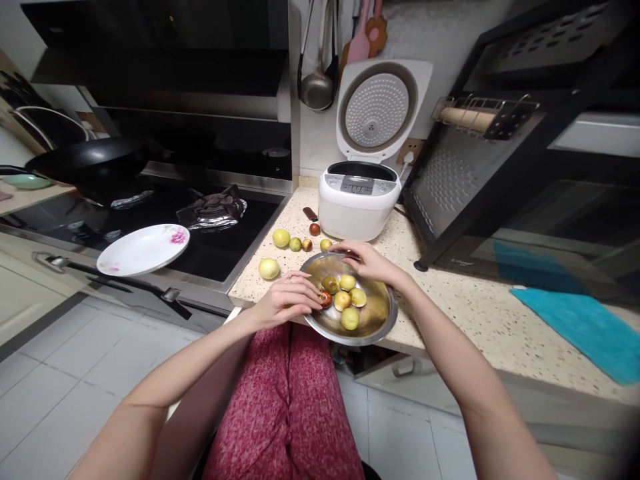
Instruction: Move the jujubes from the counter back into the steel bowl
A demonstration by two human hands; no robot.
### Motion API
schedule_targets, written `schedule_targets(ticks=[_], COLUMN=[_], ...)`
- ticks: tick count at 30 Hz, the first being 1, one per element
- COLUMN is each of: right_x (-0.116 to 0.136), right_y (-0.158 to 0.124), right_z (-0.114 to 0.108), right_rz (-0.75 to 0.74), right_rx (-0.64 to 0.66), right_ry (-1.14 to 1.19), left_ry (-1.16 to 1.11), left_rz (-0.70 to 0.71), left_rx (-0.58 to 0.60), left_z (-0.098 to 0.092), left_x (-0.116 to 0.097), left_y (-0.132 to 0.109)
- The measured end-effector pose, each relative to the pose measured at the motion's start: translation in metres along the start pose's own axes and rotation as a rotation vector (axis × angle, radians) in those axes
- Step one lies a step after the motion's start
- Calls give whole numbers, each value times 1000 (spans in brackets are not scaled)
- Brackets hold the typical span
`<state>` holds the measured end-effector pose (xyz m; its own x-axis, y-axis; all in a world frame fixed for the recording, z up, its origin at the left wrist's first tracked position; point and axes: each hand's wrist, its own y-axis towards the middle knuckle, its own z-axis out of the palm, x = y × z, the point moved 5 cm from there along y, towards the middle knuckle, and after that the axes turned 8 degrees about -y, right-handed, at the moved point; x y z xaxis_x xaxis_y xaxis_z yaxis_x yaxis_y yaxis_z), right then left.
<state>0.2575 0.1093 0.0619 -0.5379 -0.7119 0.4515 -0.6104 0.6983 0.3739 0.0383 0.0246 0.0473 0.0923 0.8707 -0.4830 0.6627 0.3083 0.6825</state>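
A steel bowl [377, 319] sits at the counter's front edge with several small yellow-green fruits [350, 318] in it. My left hand [289, 297] reaches over the bowl's left rim, fingers pinched on a reddish fruit [326, 298]. My right hand [367, 261] rests on the bowl's far rim, fingers curled around it. More loose fruits [281, 238] lie on the counter just behind and left of the bowl, one of them red-brown [315, 229].
A white rice cooker [359, 203] with its lid up stands behind the bowl. A black rack [480, 173] is to the right, a teal cloth [585, 327] further right. On the stove at left lie a flowered plate [143, 249] and a black wok [87, 162].
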Motion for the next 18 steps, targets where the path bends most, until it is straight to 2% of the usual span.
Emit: schedule_targets(ticks=[3,6,12,16,18], right_x=[-1,-2,-11,-20,-24], right_y=[0,1,1,2,4], right_z=[-3,-9,-15,-9,-2], right_rz=[29,55,92,80,62], right_rx=[-43,-151,-319,-393,-374], right_ry=[22,15,-34,-66,-120], left_ry=[28,41,37,-2,3], left_rz=[115,166,316,330,321], left_rx=[27,31,-61,-137,-150], left_z=[-1,-3,-11,-18,-19], left_x=[4,4,-5,-5,-4], left_y=[-4,-6,-8,-12,-12])
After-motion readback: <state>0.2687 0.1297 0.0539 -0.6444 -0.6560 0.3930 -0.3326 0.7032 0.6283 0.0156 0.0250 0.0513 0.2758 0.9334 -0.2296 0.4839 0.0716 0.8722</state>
